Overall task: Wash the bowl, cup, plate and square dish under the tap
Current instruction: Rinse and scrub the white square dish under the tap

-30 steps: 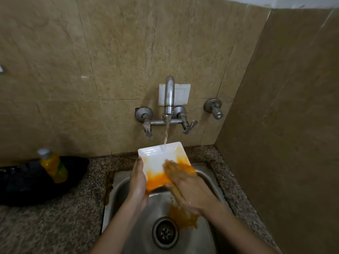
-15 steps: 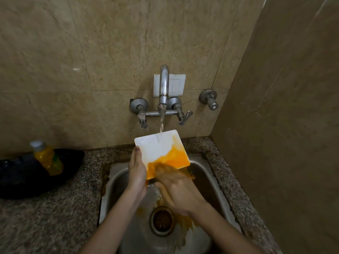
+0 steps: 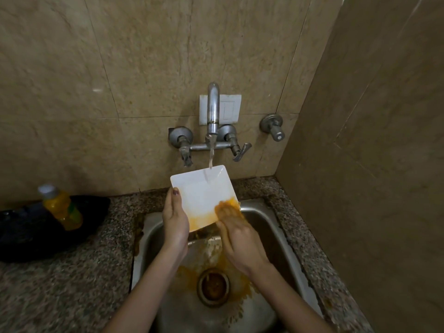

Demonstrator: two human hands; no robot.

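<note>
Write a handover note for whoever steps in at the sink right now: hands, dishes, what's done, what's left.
Left hand grips the square dish by its left edge, tilted under the running tap. Right hand, fingers flat, rubs the dish's lower right corner.
Done: upper part of the dish looks clean.
Left: orange residue along its lower edge, orange mess in the sink.
Bowl, cup and plate are not in view.

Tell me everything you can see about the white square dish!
The square dish is white and glossy, like ceramic, with rounded corners and a raised rim. It is tilted above the steel sink, far edge highest. Water from the tap lands near its top edge. The upper part looks clean; orange sauce smears the lower edge. The left hand grips its left side, and the right hand rubs its lower right corner.
</note>
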